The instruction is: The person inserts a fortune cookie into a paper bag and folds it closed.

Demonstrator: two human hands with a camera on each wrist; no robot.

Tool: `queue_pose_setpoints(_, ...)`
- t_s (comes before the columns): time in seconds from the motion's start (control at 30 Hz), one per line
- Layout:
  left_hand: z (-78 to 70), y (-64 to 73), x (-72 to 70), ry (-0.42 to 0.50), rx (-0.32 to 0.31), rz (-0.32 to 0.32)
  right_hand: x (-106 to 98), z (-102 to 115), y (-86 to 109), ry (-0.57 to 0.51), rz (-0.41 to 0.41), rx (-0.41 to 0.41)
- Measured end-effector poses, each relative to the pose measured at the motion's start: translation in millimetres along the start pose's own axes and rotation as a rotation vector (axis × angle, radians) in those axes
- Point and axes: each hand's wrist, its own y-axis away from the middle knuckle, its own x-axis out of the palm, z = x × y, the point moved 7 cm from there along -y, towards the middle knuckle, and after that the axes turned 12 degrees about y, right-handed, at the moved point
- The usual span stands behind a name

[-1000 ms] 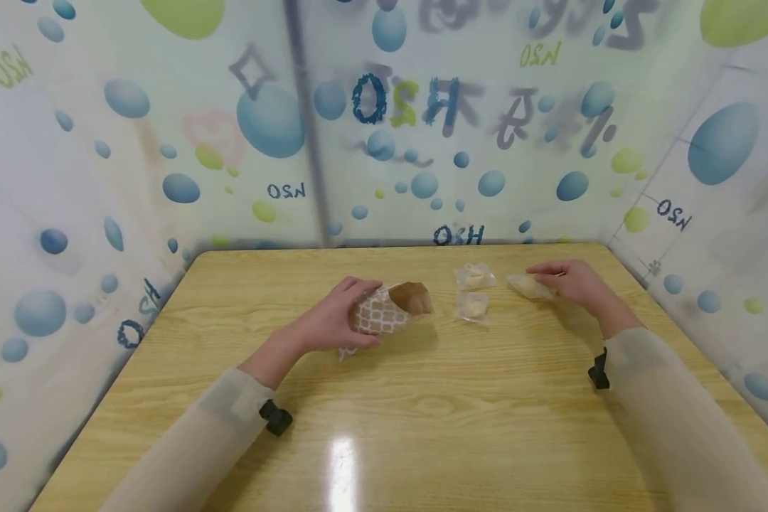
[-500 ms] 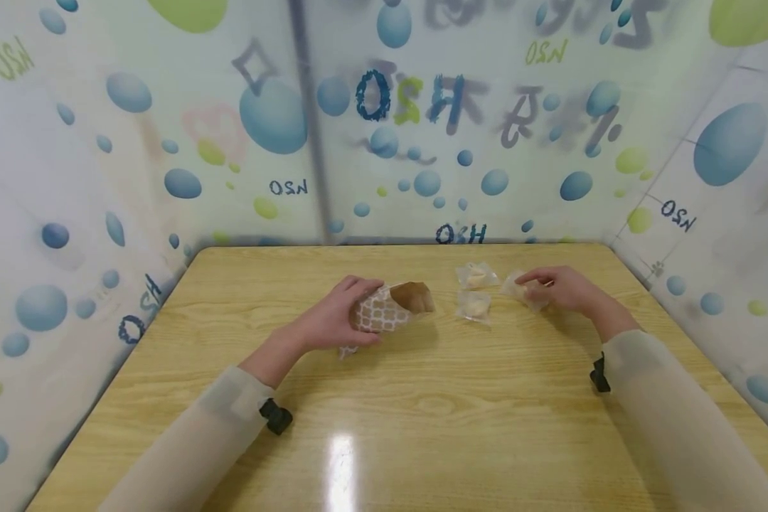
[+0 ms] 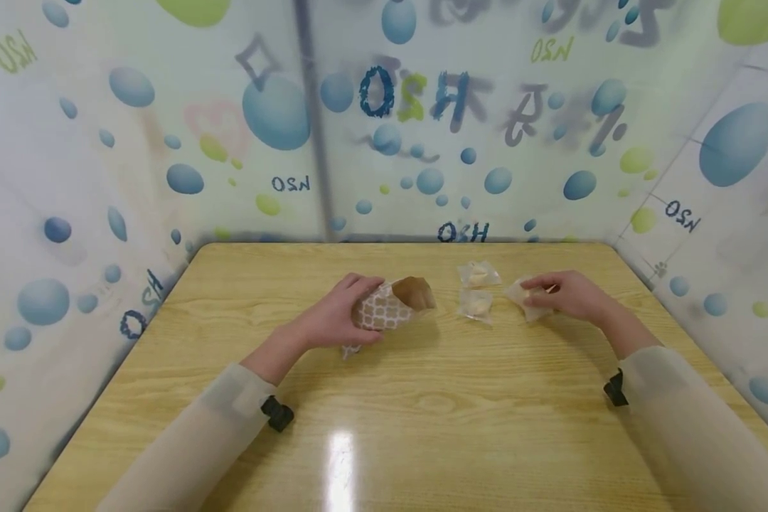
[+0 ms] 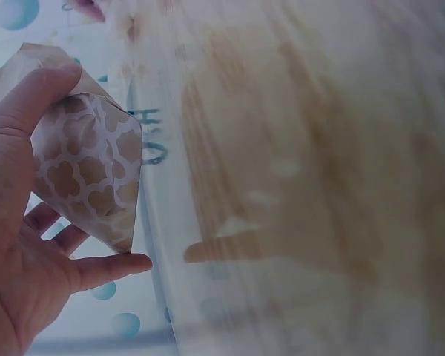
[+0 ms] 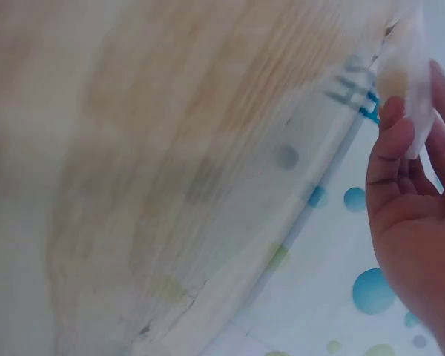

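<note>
My left hand [image 3: 336, 316] grips a brown paper bag [image 3: 384, 310] with a white lattice print. The bag lies on its side, its mouth gaping toward the right. In the left wrist view the thumb presses on the bag [image 4: 89, 159] from one side while other fingers lie along its lower edge. At the right, my right hand [image 3: 574, 295] pinches a clear plastic packet [image 3: 518, 293] with something pale inside. The right wrist view shows that packet [image 5: 419, 81] between thumb and fingers. Two similar packets, one farther back [image 3: 478, 273] and one nearer [image 3: 476, 306], lie between the hands.
Everything is on a light wood-grain table [image 3: 422, 405]. A fabric wall [image 3: 409, 163] printed with blue and green bubbles rises behind its far edge, with side walls left and right. Dark wrist cameras [image 3: 276, 413] are strapped at both sleeve cuffs.
My right fingers have shifted left over the packet, and it has turned to show more of its flat face. The left hand and the bag have stayed in place.
</note>
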Motion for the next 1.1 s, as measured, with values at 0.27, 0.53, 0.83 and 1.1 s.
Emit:
queue_pose_setpoints(0.27, -1.6, -3.0, -1.8, -0.011, -0.010, -0.003, -0.4, 28.9, 13.5, -0.161, -0.010, -0.039)
queue_pose_setpoints(0.53, -0.9, -3.2, -2.9, -0.027, -0.024, -0.014, 1.7, 74.8, 20.0, -0.236, -0.047, -0.081)
queue_pose_setpoints(0.83, -0.8, -2.7, -1.1, -0.028, -0.035, -0.016, 10.3, 135.6, 17.7, -0.297, -0.025, -0.228)
queue_pose_setpoints(1.1, -0.5, -4.0, 5.5, -0.020, -0.055, 0.002, 19.3, 162.5, 4.7, -0.271, -0.023, -0.291)
